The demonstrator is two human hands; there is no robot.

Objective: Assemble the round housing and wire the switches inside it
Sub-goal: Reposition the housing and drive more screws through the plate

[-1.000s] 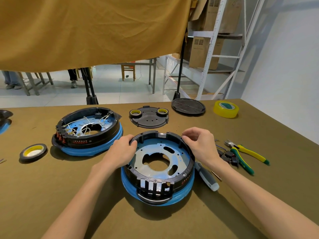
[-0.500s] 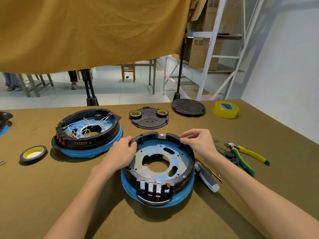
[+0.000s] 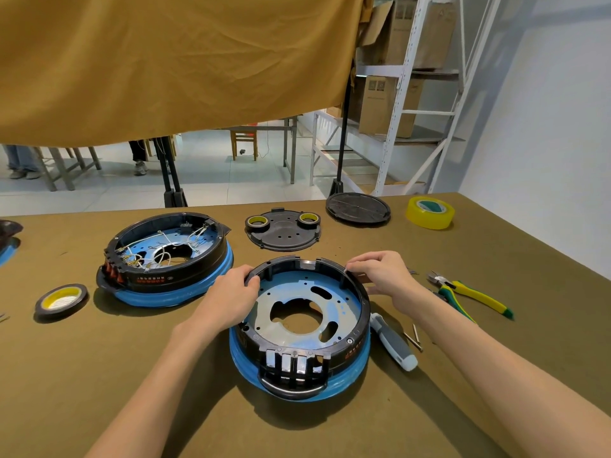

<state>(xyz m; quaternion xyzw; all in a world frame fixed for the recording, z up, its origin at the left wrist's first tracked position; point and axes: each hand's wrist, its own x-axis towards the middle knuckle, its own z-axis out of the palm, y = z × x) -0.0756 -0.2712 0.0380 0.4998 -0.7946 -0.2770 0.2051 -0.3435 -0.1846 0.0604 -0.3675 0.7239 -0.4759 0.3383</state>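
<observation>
Bracing the round housing [image 3: 302,325] at its rim, your left hand [image 3: 231,294] curls its fingers over the black ring on the left side, seemingly to stop the housing turning on the table [image 3: 99,375]. Your right hand [image 3: 380,272] works at the far right of the rim, thumb and fingertips drawn narrow around something small there; whether it is a clip or a screw is too small to tell. No wires lie inside this housing yet, so the wiring looks untouched. It sits close in front of you, its bracket side facing you.

Just right of the housing lies a screwdriver [image 3: 393,345], nearly touching its blue base, with loose screws [image 3: 413,337] beyond and pliers [image 3: 469,294] farther right, so room on that side is tight. Left of the housing the table is open up to the wired housing [image 3: 165,256]. Behind the housing sits a black cover plate [image 3: 284,231], near but apart.
</observation>
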